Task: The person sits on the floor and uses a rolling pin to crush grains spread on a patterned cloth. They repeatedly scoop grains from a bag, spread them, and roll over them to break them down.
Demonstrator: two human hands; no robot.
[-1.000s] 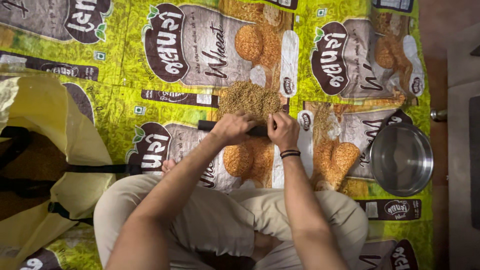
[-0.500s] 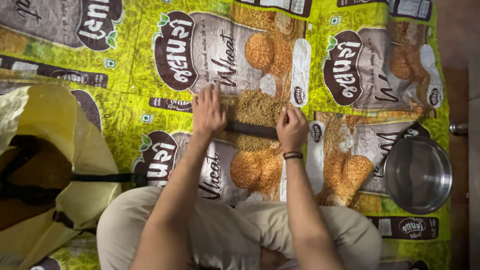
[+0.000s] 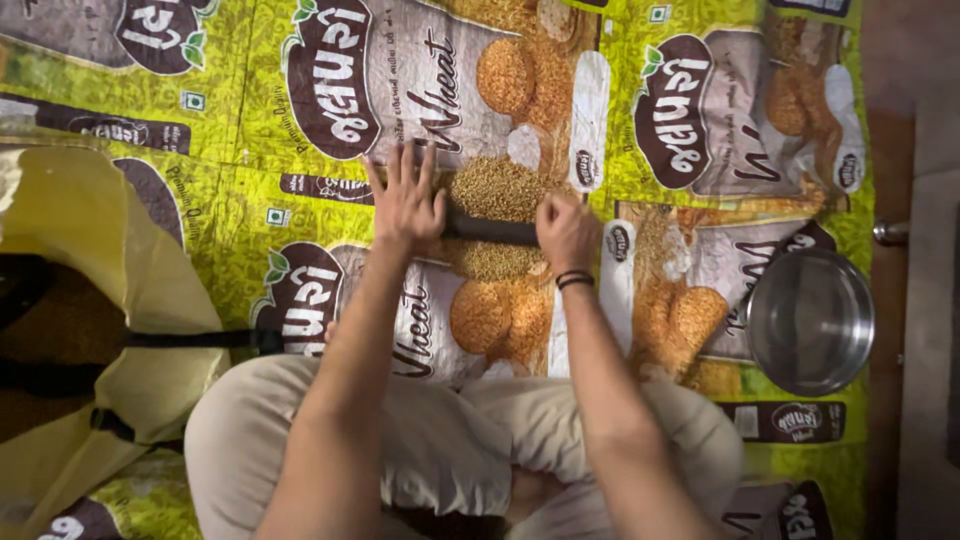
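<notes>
Left hand [image 3: 405, 205] flattened since, green sack mat [image 3: 230, 190], brown floor [image 3: 890, 150]

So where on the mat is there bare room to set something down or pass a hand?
Bare mat lies between the yellow sack and the left hand, also along the top edge. A narrower strip runs between the right hand and the steel bowl. It is crowded at the middle, where both hands, the dark bar and the grain pile meet.

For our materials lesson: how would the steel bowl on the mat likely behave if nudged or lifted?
The steel bowl looks rigid and thin-walled, so probably light. It appears empty and shiny, so it would likely slide easily on the printed mat. Wide and shallow, it seems unlikely to tip.
</notes>
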